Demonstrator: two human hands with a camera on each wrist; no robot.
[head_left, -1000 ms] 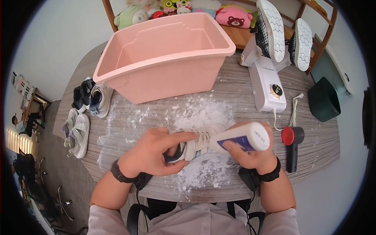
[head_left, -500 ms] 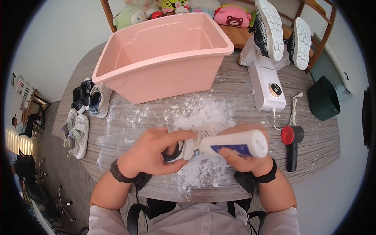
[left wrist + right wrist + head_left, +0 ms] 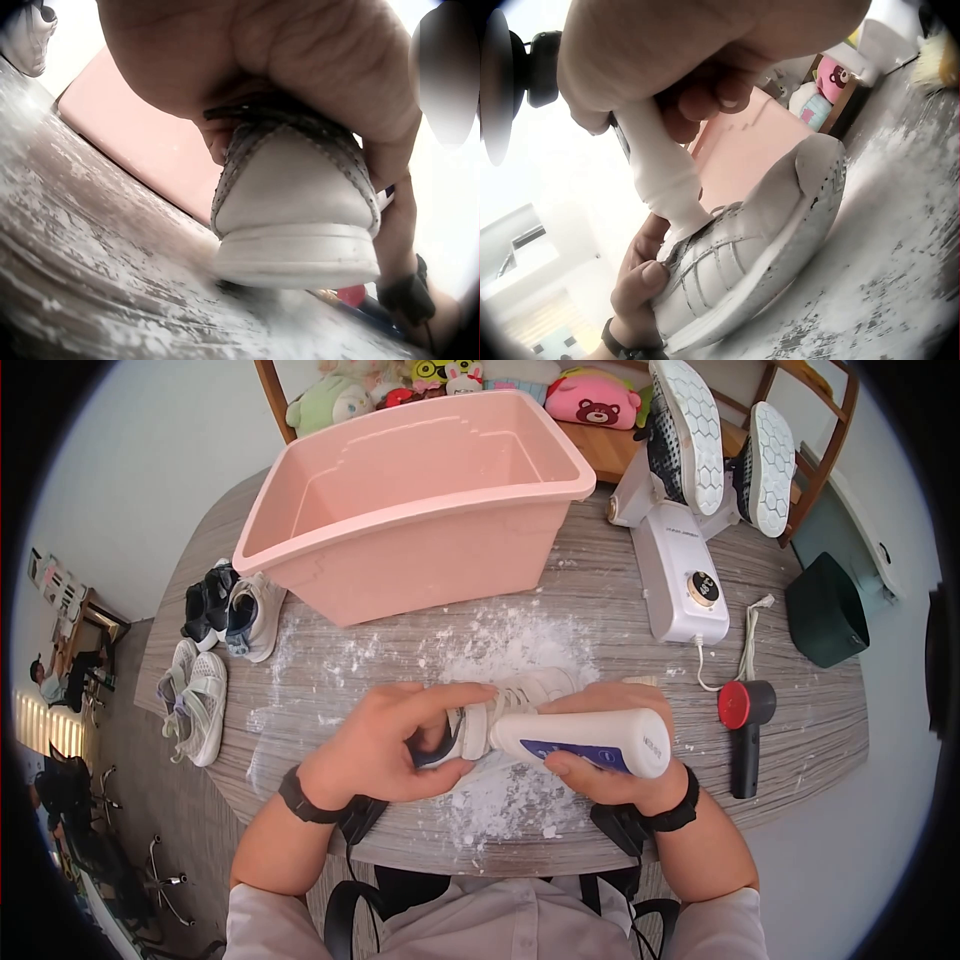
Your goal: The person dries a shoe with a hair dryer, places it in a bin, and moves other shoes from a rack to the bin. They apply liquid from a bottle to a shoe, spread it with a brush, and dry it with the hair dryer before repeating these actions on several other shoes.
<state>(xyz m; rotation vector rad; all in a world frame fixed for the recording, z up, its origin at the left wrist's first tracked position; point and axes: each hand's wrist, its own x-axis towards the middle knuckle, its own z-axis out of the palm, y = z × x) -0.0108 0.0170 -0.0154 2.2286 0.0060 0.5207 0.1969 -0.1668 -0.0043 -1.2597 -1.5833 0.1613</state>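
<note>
My left hand [image 3: 375, 745] grips a pale shoe [image 3: 545, 685] at its heel and collar, fingers at the opening. In the left wrist view the shoe's white heel [image 3: 296, 187] hangs under the palm, close over the powdered table. My right hand [image 3: 645, 792] wraps round a white bottle [image 3: 570, 735] with a blue label. The bottle lies tipped, its base toward the right and its narrow end pointing at the shoe. In the right wrist view that end [image 3: 679, 202] meets the upper near the straps, and the white-dusted toe [image 3: 821, 169] points up and away.
Beyond the hands stands a large pink tub [image 3: 430, 565], with white powder [image 3: 520, 640] scattered before it. Several shoes [image 3: 205, 705] sit at left. On the right are a shoe dryer [image 3: 675, 585] bearing two shoes, a black-handled tool [image 3: 745, 760] with a red disc, and a dark green bin [image 3: 825, 615].
The bottle and right hand have shifted left along the shoe, toward its opening, and the bottle lies flatter. More of the toe shows. The left hand keeps its hold.
</note>
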